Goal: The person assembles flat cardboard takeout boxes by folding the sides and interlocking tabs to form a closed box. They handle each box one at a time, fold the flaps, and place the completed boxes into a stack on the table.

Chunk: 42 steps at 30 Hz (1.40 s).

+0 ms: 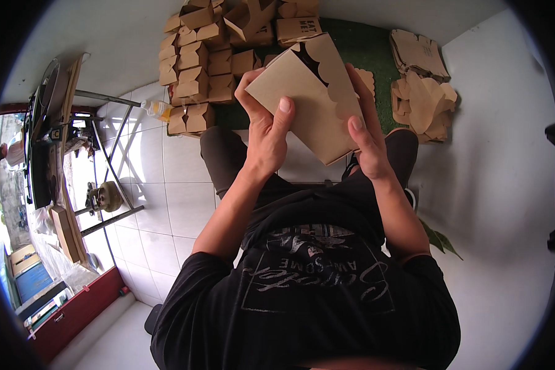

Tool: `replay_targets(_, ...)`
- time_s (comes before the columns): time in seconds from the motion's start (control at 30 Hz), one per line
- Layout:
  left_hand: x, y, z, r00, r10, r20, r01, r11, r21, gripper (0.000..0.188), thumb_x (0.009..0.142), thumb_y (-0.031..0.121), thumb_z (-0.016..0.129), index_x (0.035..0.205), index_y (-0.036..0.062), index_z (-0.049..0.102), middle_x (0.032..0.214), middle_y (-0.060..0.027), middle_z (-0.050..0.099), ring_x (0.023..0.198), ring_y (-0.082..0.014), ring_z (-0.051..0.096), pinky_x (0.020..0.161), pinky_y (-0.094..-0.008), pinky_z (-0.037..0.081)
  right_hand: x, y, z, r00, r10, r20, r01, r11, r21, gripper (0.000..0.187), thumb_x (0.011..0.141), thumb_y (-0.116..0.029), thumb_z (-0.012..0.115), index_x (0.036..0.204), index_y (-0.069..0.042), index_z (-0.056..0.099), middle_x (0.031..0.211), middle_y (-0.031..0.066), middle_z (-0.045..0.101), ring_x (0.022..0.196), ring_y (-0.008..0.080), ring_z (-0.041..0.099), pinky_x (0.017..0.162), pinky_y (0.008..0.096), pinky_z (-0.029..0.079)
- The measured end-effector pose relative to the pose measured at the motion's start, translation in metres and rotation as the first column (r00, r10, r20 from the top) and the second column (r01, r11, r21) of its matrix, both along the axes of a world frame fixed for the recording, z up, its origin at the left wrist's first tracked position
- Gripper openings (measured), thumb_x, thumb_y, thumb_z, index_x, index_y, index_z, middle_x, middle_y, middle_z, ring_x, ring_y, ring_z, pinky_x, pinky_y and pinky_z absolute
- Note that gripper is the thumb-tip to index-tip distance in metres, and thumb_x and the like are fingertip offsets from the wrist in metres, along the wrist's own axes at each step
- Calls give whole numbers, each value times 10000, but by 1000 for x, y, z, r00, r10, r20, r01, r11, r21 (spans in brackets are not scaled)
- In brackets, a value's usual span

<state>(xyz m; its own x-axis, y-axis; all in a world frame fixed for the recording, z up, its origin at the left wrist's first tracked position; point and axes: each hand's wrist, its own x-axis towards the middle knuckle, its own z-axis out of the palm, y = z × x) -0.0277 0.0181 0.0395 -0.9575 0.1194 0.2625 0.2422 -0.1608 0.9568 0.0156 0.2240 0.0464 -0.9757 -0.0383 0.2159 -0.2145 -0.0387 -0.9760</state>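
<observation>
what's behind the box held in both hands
Beyond the box, parts of the green mat and stacked boxes show. Whatever lies directly behind it is covered, so I can't tell.

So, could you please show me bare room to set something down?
Bare floor tiles lie between the metal frame and the left trouser leg, and a patch of green mat between the stacked boxes and flat cartons. The mat's left end is crowded.
</observation>
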Motion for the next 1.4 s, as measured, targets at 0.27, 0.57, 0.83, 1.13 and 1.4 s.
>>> replay_targets(0.27,3,1,15,997,-72,24,72,997,3,794,1237,429,573,1803,223,56,1715,-207,457,1531,-332,527,1249,-490,480,-1,6,1,992,76,-96,-55,977,204,857,1087,-556,678,1766,-67,496,1727,205,381,1588,396,431,1315,535,394)
replay_targets(0.57,7,6,19,958,-208,196,145,946,291,1016,1179,714,489,1849,308,-157,1854,-204,230,1666,-394,403,1253,-597,510,-3,1,3,979,19,-203,78,885,458,778,1015,-428,799,1731,-206,588,1734,239,340,1574,461,415,1305,572,411)
replay_targets(0.83,-14,-20,-6,847,-150,511,55,979,197,914,1123,785,524,1783,162,413,1671,-189,542,1478,-423,616,1080,-663,628,-5,3,2,934,31,-357,254,648,718,841,879,-389,938,1668,-421,650,1747,186,357,1606,451,357,1319,618,349)
replay_targets(1.13,-25,-62,-8,899,-233,372,315,932,-178,962,1084,412,763,1866,128,280,1733,-188,523,1560,-338,546,1159,-505,592,3,13,-1,910,207,-358,211,512,833,929,910,-594,927,1734,-440,527,1828,182,287,1710,481,256,1382,670,229)
replay_targets(1.4,-7,-39,-29,945,-155,287,163,987,-4,1015,1152,455,660,1905,244,13,1915,-170,246,1715,-351,335,1390,-504,290,4,-4,-28,998,15,63,-17,999,34,1018,1236,-559,477,1845,-65,-171,1942,240,-30,1807,392,-7,1451,575,104)
